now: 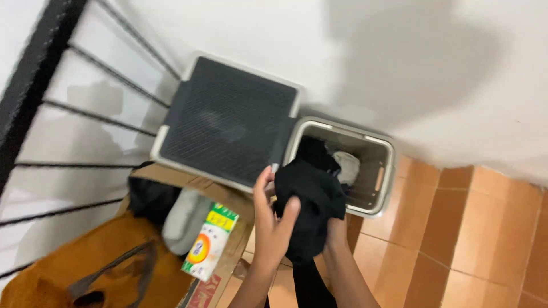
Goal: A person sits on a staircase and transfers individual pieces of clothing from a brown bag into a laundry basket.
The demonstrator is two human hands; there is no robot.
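Your left hand lies spread against the side of a black garment, thumb across its front, while your right hand is mostly hidden behind the cloth, so you cannot tell how its fingers sit, though it seems to grip from below. The garment hangs bunched just over the near rim of a grey hamper whose dark ribbed lid stands open against the white wall. At your left, a cardboard box holds a yellow-green carton beside a brown bag.
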